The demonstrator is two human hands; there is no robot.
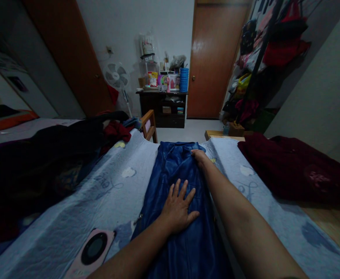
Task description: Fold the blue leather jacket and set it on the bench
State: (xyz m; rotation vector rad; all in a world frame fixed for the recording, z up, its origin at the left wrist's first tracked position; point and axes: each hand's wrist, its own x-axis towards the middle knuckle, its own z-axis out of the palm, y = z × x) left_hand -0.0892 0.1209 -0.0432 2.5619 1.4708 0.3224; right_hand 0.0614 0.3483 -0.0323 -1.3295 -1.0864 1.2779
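A shiny blue leather jacket (158,201) lies folded into a long strip on the bed, its far end near the bed's edge. A metal zip pull shows on its left side. Flat on the middle of the jacket rests my left hand (179,207), fingers spread and holding nothing. Farther off, my right hand (199,155) has its fingers closed on the jacket's upper right edge; the fingertips are partly hidden.
A pink phone (93,248) lies near left on the patterned bedspread (123,193). Dark clothes (42,166) are heaped at left, and a maroon garment (297,170) lies at right. Beyond the bed stand a wooden chair (150,126), a fan (117,75) and a dark cabinet (162,108).
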